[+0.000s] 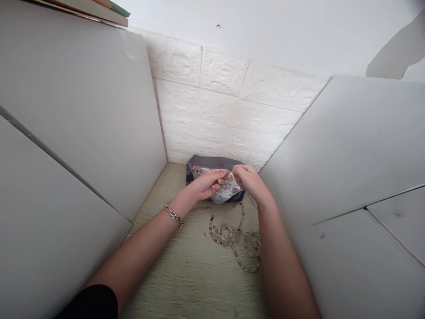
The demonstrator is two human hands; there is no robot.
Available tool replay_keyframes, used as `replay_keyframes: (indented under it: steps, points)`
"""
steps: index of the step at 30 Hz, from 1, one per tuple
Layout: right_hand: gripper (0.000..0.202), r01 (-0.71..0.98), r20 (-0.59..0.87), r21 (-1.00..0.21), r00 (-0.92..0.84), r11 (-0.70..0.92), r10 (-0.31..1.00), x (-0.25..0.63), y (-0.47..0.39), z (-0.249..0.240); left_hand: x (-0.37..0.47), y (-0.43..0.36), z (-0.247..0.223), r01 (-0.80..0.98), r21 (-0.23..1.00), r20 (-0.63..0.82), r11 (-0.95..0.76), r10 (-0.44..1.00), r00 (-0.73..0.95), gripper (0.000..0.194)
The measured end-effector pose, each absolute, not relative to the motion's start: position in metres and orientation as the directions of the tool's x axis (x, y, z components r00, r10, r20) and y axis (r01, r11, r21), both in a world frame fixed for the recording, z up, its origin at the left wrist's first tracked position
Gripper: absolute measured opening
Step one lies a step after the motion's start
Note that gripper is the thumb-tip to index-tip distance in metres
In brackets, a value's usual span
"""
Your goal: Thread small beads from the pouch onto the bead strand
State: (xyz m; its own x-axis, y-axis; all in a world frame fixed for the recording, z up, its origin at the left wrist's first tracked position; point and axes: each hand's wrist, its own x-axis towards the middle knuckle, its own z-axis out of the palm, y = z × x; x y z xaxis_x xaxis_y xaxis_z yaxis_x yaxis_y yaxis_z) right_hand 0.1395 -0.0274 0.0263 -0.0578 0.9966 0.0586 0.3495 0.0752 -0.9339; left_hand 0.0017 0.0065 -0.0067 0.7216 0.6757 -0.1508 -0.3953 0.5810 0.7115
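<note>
Over an opened bag of beads (229, 191), my left hand (212, 182) and my right hand (247, 178) meet with their fingertips almost touching. Both are closed in a pinch; what lies between the fingers is too small to make out. The bag is dark at the edges and silvery inside, with pink and clear beads in it. A long string of beads (226, 235), pale with a few red ones, lies in loops on the tabletop below my hands. Part of it passes behind my right forearm. A chain bracelet (174, 215) circles my left wrist.
White panels stand close on the left (83, 97) and the right (345, 146), narrowing the space. A white brick-patterned wall (219, 102) closes the back. Books (99, 11) lie atop the left panel. The pale green wood-grain surface (186, 270) runs underneath.
</note>
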Motion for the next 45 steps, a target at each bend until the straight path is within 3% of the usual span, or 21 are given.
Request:
replay_keyframes:
  steps: [16,25,33,39,45]
  points:
    - [0.016,0.371,0.05,-0.926,-0.055,0.067,0.997,0.141,-0.027,0.025,0.002,0.009,-0.01,-0.401,0.704,-0.126,0.587,0.659,0.742,0.005]
    - [0.017,0.475,0.056,-0.878,-0.028,0.063,0.998,0.138,-0.027,0.026,0.003,0.006,-0.007,-0.382,0.715,-0.163,0.585,0.672,0.723,0.007]
    - [0.018,0.556,0.125,-0.824,-0.001,0.105,0.992,0.137,-0.026,0.025,0.002,0.011,-0.01,-0.42,0.693,-0.22,0.586,0.727,0.651,0.018]
    - [0.029,0.584,0.136,-0.799,-0.059,0.144,0.989,0.139,-0.022,0.019,-0.001,0.015,-0.014,-0.417,0.696,-0.218,0.584,0.726,0.653,0.016]
    - [0.023,0.595,0.176,-0.787,-0.04,0.164,0.984,0.139,-0.02,0.017,0.004,0.013,-0.014,-0.439,0.68,-0.253,0.587,0.75,0.611,0.016]
